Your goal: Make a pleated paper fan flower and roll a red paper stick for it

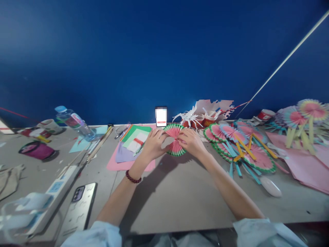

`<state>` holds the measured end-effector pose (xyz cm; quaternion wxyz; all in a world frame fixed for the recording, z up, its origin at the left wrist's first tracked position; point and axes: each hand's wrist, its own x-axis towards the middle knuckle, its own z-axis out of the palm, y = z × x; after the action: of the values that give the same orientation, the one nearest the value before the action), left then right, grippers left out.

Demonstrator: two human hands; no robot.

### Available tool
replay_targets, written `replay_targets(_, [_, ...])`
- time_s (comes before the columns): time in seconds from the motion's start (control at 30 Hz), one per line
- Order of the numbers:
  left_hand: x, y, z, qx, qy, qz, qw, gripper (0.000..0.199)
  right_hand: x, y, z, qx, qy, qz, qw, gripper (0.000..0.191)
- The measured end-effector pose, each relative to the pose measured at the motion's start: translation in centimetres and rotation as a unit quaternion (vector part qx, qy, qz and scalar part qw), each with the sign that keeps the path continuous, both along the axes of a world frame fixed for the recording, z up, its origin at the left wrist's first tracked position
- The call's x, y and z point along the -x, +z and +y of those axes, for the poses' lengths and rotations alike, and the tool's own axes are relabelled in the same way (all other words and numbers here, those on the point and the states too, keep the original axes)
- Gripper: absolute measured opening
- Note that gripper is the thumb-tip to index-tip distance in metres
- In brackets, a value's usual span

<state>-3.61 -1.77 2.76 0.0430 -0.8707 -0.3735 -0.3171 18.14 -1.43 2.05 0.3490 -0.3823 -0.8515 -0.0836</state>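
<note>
A pleated paper fan (176, 149), pink with a green rim, is held up over the table in front of me. It spreads into an upper and a lower half that meet at a narrow middle. My left hand (153, 144) grips its left side, with thumb and fingers curved around a gap. From the right, my right hand (191, 140) pinches the fan near its middle. Behind it leans a small lit phone (161, 117) against the blue wall. Coloured paper sheets (124, 152) lie to the left of my left hand.
Finished paper fans with ribbons (257, 156) pile up on the right, beside a white computer mouse (270, 186) and pink sheets (308, 164). On the left are a water bottle (75, 122), a power strip (55, 195), a silver phone (79, 207) and wooden sticks (100, 144).
</note>
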Motion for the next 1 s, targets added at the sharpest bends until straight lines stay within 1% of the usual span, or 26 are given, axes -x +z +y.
replay_targets(0.13, [-0.2, -0.4, 0.0, 0.0, 0.008, 0.009, 1.0, 0.021, 0.2, -0.3, 0.0, 0.004, 0.001, -0.006, 1.0, 0.017])
replay_targets(0.3, [-0.7, -1.9, 0.3, 0.021, 0.028, 0.032, 0.999, 0.015, 0.2, -1.3, 0.5, 0.019, 0.01, -0.045, 0.999, 0.017])
replay_targets(0.43, [-1.4, -3.5, 0.6, 0.055, 0.002, 0.018, 0.998, 0.011, 0.2, -2.5, 1.2, 0.058, 0.011, -0.082, 0.995, 0.015])
replay_targets(0.6, [-1.7, -5.4, 1.1, 0.11, -0.002, -0.013, 0.994, 0.007, 0.5, -3.6, 1.1, 0.133, 0.013, -0.12, 0.984, 0.014])
replay_targets(0.67, [-1.7, -6.0, 1.2, 0.125, -0.003, -0.01, 0.992, 0.007, 0.8, -3.8, 0.8, 0.157, 0.011, -0.13, 0.979, 0.014])
replay_targets(0.77, [-1.7, -6.3, 1.3, 0.148, -0.001, 0.029, 0.989, 0.007, 1.3, -4.0, 0.5, 0.192, 0.007, -0.14, 0.971, 0.013])
replay_targets(0.9, [-1.8, -6.1, 1.1, 0.204, 0.001, 0.058, 0.977, 0.015, 1.5, -3.9, 0.5, 0.243, -0.001, -0.169, 0.955, 0.013])
replay_targets(1.0, [-1.9, -6.0, 1.0, 0.22, 0.009, 0.082, 0.972, 0.018, 1.4, -3.8, 0.5, 0.273, -0.007, -0.169, 0.947, 0.015])
